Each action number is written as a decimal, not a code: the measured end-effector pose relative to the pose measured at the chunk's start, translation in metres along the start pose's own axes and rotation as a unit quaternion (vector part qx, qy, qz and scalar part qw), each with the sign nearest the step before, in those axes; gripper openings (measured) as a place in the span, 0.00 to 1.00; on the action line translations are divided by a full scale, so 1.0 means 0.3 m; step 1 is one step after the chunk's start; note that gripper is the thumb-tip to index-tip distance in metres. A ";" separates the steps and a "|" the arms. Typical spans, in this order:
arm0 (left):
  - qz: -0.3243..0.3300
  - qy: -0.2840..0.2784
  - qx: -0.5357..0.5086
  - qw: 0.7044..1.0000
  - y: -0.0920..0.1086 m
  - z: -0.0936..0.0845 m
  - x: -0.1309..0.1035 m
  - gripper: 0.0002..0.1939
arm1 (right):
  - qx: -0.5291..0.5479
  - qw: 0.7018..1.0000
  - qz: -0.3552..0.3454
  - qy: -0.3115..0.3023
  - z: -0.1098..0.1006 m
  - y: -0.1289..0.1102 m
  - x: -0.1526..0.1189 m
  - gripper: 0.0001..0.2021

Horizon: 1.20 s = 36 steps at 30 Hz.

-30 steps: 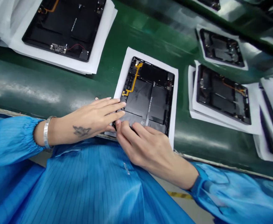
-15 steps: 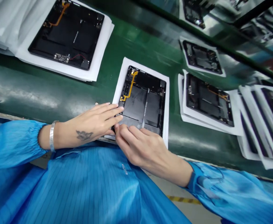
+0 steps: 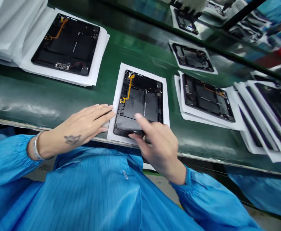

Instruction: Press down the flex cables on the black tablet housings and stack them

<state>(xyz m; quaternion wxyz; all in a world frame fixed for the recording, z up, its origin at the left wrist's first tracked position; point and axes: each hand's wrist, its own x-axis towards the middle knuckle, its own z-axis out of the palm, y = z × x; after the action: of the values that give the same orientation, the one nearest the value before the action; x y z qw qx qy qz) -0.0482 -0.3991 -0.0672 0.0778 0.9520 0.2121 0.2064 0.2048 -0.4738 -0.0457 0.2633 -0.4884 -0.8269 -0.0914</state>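
Observation:
An opened tablet lies on a white sheet in front of me, its black inside facing up. A yellow-orange flex cable runs down its upper left side. My left hand rests flat at the left edge of the sheet, fingers stretched out and holding nothing. Over the tablet's lower right corner is my right hand, slightly blurred. Its thumb and index finger are apart, and I see nothing between them. The hand hides that corner; the other fingers are mostly out of sight.
At the left, another opened tablet lies on a stack of white sheets. To the right lies a tablet on paper, with several paper-interleaved tablets leaning beyond it. A smaller-looking tablet sits farther back on the green bench.
My left hand has moved off the tablet's lower left corner, leftward. My right hand has left that corner for the lower right, its pinch now opened. The view has shifted slightly.

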 end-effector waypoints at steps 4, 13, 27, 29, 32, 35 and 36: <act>0.022 0.013 0.023 0.999 0.017 -0.007 -0.019 0.19 | 0.174 0.964 0.163 0.114 -0.021 -0.024 -0.024 0.14; 0.112 0.018 0.059 0.992 0.038 -0.001 0.015 0.15 | 0.217 0.968 0.029 0.122 0.064 -0.062 -0.129 0.12; 0.108 0.005 0.092 0.990 0.056 0.001 0.032 0.16 | 0.093 0.984 0.029 0.152 0.068 -0.054 -0.188 0.22; 0.108 -0.011 0.120 0.987 0.070 -0.004 0.053 0.16 | 0.126 0.977 0.038 0.169 0.048 -0.049 -0.168 0.19; 0.093 -0.055 0.163 0.981 0.093 -0.010 0.081 0.18 | 0.256 0.952 0.092 0.136 0.031 -0.040 -0.102 0.14; 0.094 -0.091 0.184 0.974 0.106 -0.012 0.092 0.17 | 0.351 0.923 0.138 0.072 0.037 -0.033 -0.033 0.09; 0.097 -0.095 0.186 0.973 0.107 -0.011 0.092 0.16 | 0.358 0.921 0.143 0.060 0.041 -0.031 -0.018 0.09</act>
<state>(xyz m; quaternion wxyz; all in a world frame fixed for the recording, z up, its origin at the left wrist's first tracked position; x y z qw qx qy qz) -0.0150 -0.4158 -0.0467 -0.1014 0.9811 0.1452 0.0781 0.1946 -0.4775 -0.0580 0.4797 -0.4680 -0.7087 0.2206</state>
